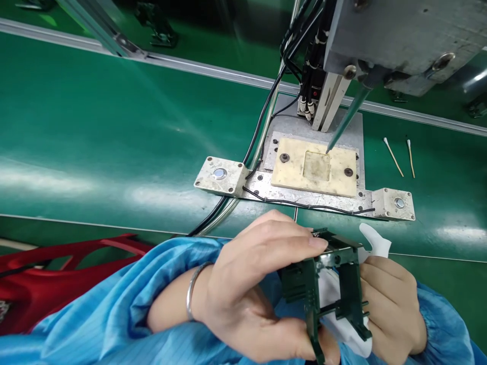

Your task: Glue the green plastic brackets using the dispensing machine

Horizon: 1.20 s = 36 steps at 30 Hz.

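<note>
My left hand (258, 284) grips a dark green plastic frame part (327, 284) by its left side, thumb under it and fingers over its top edge. My right hand (391, 304) is closed on a white cloth (375, 243) pressed against the part's right side and showing through its openings. Both hands are close to my body, in front of the fixture. Blue sleeves cover both arms, and a silver bangle (192, 291) is on the left wrist.
A metal fixture plate (304, 195) with a cream nest block (315, 167) and two button boxes (220, 175) (397, 203) lies on the green belt (95, 137). A machine head (399, 35) hangs above. Two cotton swabs (393, 157) lie right. A red object (57, 274) is at the left.
</note>
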### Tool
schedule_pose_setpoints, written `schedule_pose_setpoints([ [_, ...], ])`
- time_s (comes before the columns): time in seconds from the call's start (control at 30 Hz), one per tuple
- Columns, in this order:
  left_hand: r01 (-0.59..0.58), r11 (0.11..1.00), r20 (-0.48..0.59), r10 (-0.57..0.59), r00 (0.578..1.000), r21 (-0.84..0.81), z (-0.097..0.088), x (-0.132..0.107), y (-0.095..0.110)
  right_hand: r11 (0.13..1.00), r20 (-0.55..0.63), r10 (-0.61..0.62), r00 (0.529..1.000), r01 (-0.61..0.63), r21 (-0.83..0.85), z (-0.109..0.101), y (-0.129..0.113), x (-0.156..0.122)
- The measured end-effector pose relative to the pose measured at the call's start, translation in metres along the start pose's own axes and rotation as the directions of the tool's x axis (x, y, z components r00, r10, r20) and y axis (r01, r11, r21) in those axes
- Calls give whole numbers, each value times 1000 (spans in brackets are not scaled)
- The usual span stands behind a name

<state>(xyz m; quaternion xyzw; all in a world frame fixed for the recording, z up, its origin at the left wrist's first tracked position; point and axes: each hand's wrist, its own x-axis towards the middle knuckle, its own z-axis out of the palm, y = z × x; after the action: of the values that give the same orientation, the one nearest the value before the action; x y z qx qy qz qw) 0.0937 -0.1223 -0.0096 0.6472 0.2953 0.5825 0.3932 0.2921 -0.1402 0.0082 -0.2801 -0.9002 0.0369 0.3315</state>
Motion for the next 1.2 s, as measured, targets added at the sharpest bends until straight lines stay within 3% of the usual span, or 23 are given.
schedule_pose_setpoints([
  [0.07, -93, 991, 121, 81, 989, 98, -6, 4, 0, 1000, -5, 4, 1000, -4, 16, 1, 0, -2],
  [0.13, -132, 980, 203, 101, 974, 148, -13, 9, 0, 1000, -97, 2, 995, -2, 5, 6, 0, -4],
  [0.2, -140, 974, 209, 102, 973, 176, -16, 11, 0, 1000, -209, -9, 978, 6, -15, 13, 0, -7],
  [0.27, -140, 971, 198, 101, 975, 194, -17, 10, -1, 1000, -249, -30, 968, 27, -17, 18, 0, -8],
  [0.4, -124, 973, 206, 83, 975, 195, -15, 8, -3, 1000, -244, -12, 970, 8, -18, 18, -1, -7],
  [0.57, -99, 975, 177, 64, 982, 199, -16, 7, -6, 999, -60, 25, 998, -23, 24, 8, 1, -2],
  [0.63, -77, 978, 171, 43, 984, 195, -15, 6, -7, 999, -42, 23, 999, -21, 28, 7, 2, -2],
  [0.73, 44, 994, 121, -57, 991, 105, -12, 5, -9, 998, -70, 52, 996, -50, 30, 11, 1, -3],
  [0.8, 188, 979, 88, -181, 980, -79, -10, 7, -10, 992, -158, 126, 979, -123, 32, 16, -1, -3],
  [0.87, 332, 895, 97, -317, 943, -297, -8, 9, -12, 973, -279, 230, 932, -224, 53, 19, -4, -2],
  [0.93, 432, 791, 123, -423, 898, -434, -6, 12, -12, 950, -320, 311, 895, -299, 87, 21, -5, -2],
  [1.07, 512, 705, 120, -527, 841, -492, -6, 15, -12, 940, -259, 338, 905, -314, 132, 19, -2, 1],
  [1.2, 530, 703, 137, -536, 833, -474, -7, 18, -11, 940, -243, 313, 918, -263, 217, 21, 8, 5],
])
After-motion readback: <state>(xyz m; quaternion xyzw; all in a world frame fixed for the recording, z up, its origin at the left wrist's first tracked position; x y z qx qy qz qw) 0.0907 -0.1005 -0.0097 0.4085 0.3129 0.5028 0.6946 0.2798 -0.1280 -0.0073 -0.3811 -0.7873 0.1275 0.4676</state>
